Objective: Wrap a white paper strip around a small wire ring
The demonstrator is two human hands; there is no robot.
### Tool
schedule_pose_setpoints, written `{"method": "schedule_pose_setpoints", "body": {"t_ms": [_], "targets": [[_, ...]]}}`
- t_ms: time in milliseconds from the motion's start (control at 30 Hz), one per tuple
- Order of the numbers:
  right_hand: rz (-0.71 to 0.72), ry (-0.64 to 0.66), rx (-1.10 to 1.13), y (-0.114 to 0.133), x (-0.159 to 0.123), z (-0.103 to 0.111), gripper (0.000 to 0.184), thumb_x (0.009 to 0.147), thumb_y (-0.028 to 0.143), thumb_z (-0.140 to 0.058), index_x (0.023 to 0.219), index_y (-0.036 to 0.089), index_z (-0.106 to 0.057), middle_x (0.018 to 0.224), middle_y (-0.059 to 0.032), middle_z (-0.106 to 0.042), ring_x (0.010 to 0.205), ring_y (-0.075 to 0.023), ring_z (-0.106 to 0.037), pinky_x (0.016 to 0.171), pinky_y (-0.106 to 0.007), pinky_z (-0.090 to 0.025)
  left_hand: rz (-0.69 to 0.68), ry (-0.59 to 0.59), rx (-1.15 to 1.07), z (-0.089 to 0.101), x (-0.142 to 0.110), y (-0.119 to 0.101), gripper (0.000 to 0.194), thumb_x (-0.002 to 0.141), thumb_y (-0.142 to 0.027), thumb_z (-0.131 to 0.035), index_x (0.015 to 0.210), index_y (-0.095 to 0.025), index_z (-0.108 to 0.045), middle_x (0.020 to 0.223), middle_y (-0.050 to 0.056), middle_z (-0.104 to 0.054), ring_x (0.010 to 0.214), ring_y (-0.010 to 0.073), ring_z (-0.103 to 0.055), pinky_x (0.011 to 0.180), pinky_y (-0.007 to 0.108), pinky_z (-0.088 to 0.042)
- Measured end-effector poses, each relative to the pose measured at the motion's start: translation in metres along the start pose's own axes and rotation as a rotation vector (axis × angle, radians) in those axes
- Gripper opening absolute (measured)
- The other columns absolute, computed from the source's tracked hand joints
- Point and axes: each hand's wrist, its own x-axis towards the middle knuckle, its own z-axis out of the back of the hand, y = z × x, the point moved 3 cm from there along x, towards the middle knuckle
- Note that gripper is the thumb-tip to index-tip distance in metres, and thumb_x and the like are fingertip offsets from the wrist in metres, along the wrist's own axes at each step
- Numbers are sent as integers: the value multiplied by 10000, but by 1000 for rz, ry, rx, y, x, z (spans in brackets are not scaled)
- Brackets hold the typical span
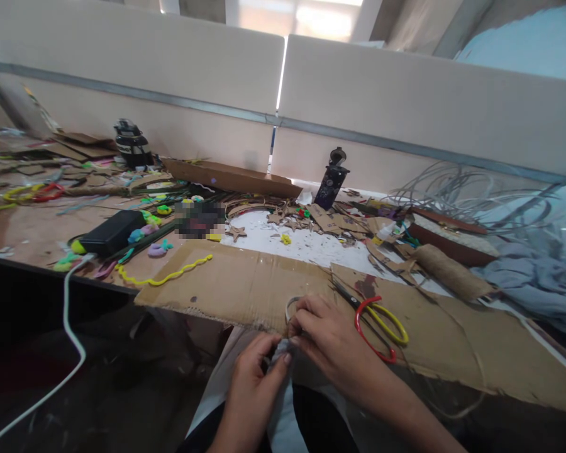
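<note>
At the near edge of the desk my left hand [255,376] and my right hand [324,336] meet, both pinched closed on a small grey-white piece [279,352] that looks like wire or fabric. A pale loop of it [291,303] rises over the edge of a big flat cardboard sheet [245,283]. Just right of my right hand, scissors with red and yellow handles [375,318] lie on the cardboard.
A yellow pipe cleaner [167,275], a black box [113,230] with a white cable [70,327], colourful craft bits, cardboard stars [236,233], a twine roll [448,270], a glue gun [331,179], tangled grey wire [471,195] and blue cloth [532,283] litter the desk. Beige partitions [358,100] stand behind.
</note>
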Motion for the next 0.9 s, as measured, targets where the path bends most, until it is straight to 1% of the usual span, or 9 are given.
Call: {"method": "schedule_pose_setpoints", "body": {"t_ms": [233, 467, 567, 700, 900], "targets": [[-5, -8, 2, -1, 1, -2, 165, 877, 27, -620, 874, 185, -572, 989, -42, -568, 976, -220, -521, 831, -352, -420, 7, 19, -3, 0, 2, 2, 178, 828, -272, -628, 951, -191, -728, 933, 71, -735, 895, 252, -657, 811, 350, -477], [-15, -4, -31, -1, 1, -4, 135, 887, 52, -619, 866, 178, -575, 988, -48, -572, 962, -224, -522, 822, -358, -426, -9, 14, -37, 0, 2, 3, 181, 814, -258, -650, 960, -191, -732, 944, 63, -739, 913, 245, -662, 829, 335, -480], [0, -15, -60, 0, 0, -4, 145, 877, 34, -620, 868, 173, -579, 983, -47, -576, 958, -222, -525, 821, -357, -420, -14, 13, -35, 0, 2, 1, 166, 809, -253, -664, 948, -202, -739, 929, 49, -740, 895, 236, -659, 808, 318, -480], [19, -16, -110, 1, -1, -4, 123, 886, 52, -621, 868, 169, -588, 977, -50, -584, 942, -224, -529, 810, -359, -416, -20, 29, -20, -1, 2, -1, 154, 813, -269, -674, 939, -214, -745, 896, 38, -735, 857, 226, -650, 770, 304, -480], [30, -9, -154, 2, -2, -4, 93, 903, 88, -620, 863, 169, -599, 984, -59, -598, 934, -227, -539, 798, -360, -422, -33, 26, -23, 1, 0, -2, 167, 806, -259, -676, 950, -217, -750, 932, 46, -750, 904, 234, -661, 824, 318, -490]]}}
